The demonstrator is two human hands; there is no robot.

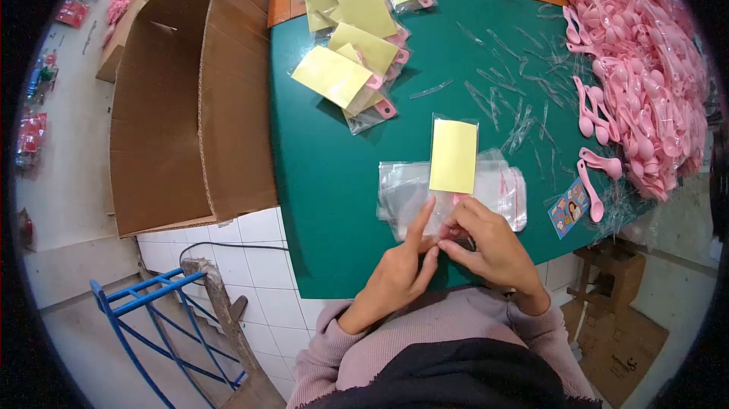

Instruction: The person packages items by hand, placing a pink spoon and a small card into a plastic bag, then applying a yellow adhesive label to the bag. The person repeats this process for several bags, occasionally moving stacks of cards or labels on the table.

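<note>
A clear bag with a yellow card and a bit of pink at its lower end lies over a stack of clear bags near the front of the green table. My right hand pinches the lower end of this bag. My left hand is beside it, index finger stretched along the bag's left edge, thumb close to the right fingertips. Its other fingers are partly hidden. To the right lie a pink spoon and a blue printed card.
Packed bags with yellow cards are heaped at the back left. A large pile of pink spoons covers the right side. Thin clear strips are scattered between. An open cardboard box stands left of the table, above a blue metal frame.
</note>
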